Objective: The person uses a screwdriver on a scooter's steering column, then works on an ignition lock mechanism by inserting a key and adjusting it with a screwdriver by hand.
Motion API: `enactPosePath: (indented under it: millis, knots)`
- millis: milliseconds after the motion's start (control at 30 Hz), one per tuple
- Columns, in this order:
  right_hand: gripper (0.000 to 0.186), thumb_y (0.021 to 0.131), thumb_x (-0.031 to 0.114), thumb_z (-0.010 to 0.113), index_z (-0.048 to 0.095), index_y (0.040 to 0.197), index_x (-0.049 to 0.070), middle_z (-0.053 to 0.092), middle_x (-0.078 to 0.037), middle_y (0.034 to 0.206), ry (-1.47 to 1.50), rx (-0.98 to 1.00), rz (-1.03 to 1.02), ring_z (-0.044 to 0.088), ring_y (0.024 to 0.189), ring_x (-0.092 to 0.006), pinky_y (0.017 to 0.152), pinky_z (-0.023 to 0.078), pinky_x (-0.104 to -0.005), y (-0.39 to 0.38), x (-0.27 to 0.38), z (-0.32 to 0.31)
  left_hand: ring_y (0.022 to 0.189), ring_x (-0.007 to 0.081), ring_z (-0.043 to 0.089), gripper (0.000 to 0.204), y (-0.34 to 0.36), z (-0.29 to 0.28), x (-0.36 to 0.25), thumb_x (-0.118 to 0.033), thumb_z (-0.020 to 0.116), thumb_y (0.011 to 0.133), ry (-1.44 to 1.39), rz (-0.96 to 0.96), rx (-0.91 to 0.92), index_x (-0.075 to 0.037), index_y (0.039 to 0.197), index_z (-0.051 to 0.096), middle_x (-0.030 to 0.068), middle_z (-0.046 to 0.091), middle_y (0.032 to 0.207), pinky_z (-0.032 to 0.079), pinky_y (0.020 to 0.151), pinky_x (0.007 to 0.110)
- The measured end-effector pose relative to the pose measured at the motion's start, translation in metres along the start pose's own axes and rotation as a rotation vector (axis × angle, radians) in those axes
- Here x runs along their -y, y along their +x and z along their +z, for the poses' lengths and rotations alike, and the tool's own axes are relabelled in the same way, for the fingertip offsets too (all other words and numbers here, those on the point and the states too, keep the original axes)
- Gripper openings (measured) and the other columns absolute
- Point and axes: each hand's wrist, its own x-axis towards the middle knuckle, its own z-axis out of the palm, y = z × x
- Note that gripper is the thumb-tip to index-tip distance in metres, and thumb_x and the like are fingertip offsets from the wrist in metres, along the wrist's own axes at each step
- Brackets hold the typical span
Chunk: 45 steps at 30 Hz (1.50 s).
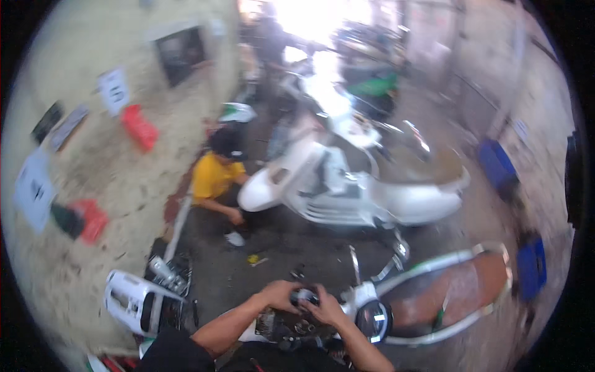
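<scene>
Both my hands are together low in the middle of the view. My left hand [281,295] and my right hand [326,308] close from either side on a small dark rounded part [304,297] with a paler band. Blur and my fingers hide what kind of part it is. Beneath them lie several dark metal parts [302,327], partly covered by my arms. Right beside my right hand is a round dark glossy piece [374,320] at the end of a scooter panel with a brown middle and pale rim [446,297].
Across from me stands a white scooter [347,186]. A person in a yellow shirt [214,177] crouches at its left end. A white plastic panel [130,304] rests by the left wall, near metal parts [170,276]. Blue bins [532,268] line the right wall.
</scene>
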Motion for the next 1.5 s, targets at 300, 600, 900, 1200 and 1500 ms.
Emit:
enactPosePath:
  millis: [300, 600, 900, 1200, 1500]
  knots:
    - [0.021, 0.081, 0.022, 0.062, 0.059, 0.098, 0.010, 0.057, -0.010, 0.091, -0.354, -0.136, -0.301, 0.058, 0.075, -0.0329, 0.064, 0.047, -0.0430, -0.026, -0.012, -0.016, 0.092, 0.0283, 0.067, 0.074, 0.002, 0.005, 0.014, -0.037, 0.088, 0.045, -0.072, -0.001, -0.073, 0.000, 0.106, 0.066, 0.0165, 0.068, 0.101, 0.052, 0.083, 0.037]
    - [0.023, 0.085, 0.010, 0.062, 0.064, 0.103, -0.004, 0.069, -0.014, 0.089, 0.355, -1.067, 0.578, 0.065, 0.077, -0.0223, 0.067, 0.051, -0.0357, -0.148, -0.161, -0.144, 0.085, 0.0177, 0.066, 0.062, -0.018, 0.009, 0.026, -0.018, 0.090, 0.053, -0.363, -0.224, -0.097, 0.006, 0.103, 0.064, 0.0109, 0.070, 0.095, 0.052, 0.079, 0.033]
    - [0.021, 0.094, 0.020, 0.053, 0.062, 0.094, 0.001, 0.064, -0.010, 0.086, 1.303, -1.477, 0.375, 0.060, 0.072, -0.0228, 0.068, 0.050, -0.0345, -0.184, -0.334, -0.269, 0.085, 0.0199, 0.067, 0.059, -0.024, 0.019, 0.024, -0.023, 0.090, 0.051, -0.427, -0.251, -0.244, 0.003, 0.098, 0.066, 0.0124, 0.071, 0.090, 0.052, 0.080, 0.033]
    - [0.028, 0.093, 0.017, 0.054, 0.060, 0.115, 0.001, 0.065, -0.006, 0.090, 0.998, -1.676, 0.383, 0.062, 0.071, -0.0193, 0.061, 0.051, -0.0328, -0.261, -0.460, -0.272, 0.095, 0.0205, 0.066, 0.083, -0.014, 0.019, -0.002, -0.043, 0.090, 0.049, -0.440, -0.429, -0.138, 0.003, 0.112, 0.063, 0.0134, 0.069, 0.102, 0.049, 0.088, 0.032]
    - [0.039, 0.082, 0.021, 0.049, 0.064, 0.097, -0.013, 0.065, -0.029, 0.095, -0.144, -1.512, 1.082, 0.065, 0.087, -0.0383, 0.077, 0.050, -0.0434, -0.237, -0.444, -0.281, 0.106, 0.0291, 0.062, 0.091, -0.048, 0.022, 0.025, -0.059, 0.083, 0.052, -0.312, -0.439, -0.287, 0.001, 0.116, 0.062, 0.0199, 0.065, 0.112, 0.047, 0.093, 0.035]
